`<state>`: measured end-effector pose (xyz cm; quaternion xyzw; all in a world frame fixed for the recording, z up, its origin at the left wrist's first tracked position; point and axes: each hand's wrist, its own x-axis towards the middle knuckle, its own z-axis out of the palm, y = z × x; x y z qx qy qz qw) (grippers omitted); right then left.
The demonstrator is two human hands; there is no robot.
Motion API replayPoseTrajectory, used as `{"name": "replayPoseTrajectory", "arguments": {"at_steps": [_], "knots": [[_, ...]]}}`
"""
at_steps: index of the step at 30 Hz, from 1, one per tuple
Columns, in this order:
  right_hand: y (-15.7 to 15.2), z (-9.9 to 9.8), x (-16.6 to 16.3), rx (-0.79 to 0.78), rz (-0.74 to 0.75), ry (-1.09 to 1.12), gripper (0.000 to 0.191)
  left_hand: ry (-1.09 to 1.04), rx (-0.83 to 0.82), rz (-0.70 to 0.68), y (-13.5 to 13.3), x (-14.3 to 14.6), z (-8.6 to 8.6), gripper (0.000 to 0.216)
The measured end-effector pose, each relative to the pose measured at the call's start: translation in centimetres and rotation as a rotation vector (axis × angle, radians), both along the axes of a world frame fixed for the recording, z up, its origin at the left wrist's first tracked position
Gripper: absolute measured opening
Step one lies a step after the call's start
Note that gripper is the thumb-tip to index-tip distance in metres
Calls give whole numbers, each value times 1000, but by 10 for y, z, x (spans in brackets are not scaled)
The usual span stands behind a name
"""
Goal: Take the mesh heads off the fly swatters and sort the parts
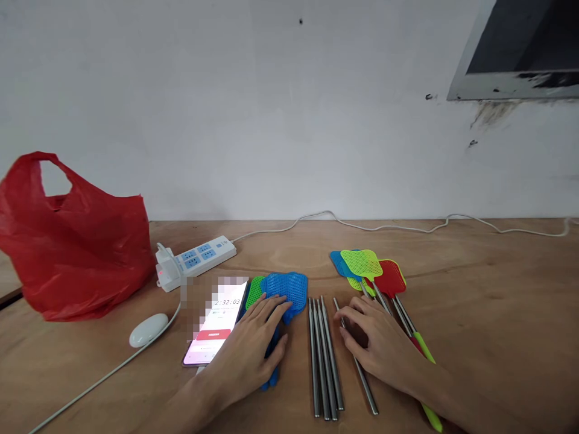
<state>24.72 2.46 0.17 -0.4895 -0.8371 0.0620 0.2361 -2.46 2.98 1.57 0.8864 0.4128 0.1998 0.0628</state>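
My left hand [256, 340] lies with its fingers stretched over blue plastic fly swatter heads [289, 289]; a green swatter head [256, 290] shows beside them. My right hand [377, 331] is curled, with thumb and fingertips at the upper part of a single metal rod [365, 386] on the table. Left of that rod, several more metal rods [323, 361] lie side by side. Beyond and partly beneath my right hand are assembled swatters with a yellow-green head [362, 263], a red head [391, 277] and a blue head [337, 263]. My right forearm hides part of their handles.
A lit phone [215, 325] lies next to my left hand. Behind it is a white power strip [208, 256], its cable [380, 228] running along the wall. A white mouse-shaped device [148, 330] and a red plastic bag [85, 247] are at the left of the wooden table [497, 313].
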Motion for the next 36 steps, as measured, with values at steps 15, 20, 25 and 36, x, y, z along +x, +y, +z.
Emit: {"name": "replayPoseTrajectory", "arguments": {"at_steps": [15, 20, 25, 36], "knots": [[18, -1, 26, 226, -435, -448, 26, -22, -17, 28, 1, 1, 1, 44], [16, -8, 22, 163, -374, -473, 37, 24, -3, 31, 2, 1, -1, 43], [14, -6, 19, 113, -290, -281, 36, 32, 23, 45, 0, 2, 1, 40], [20, 6, 13, -434, -128, 980, 32, -172, -63, -13, -5, 6, 8, 24]]}}
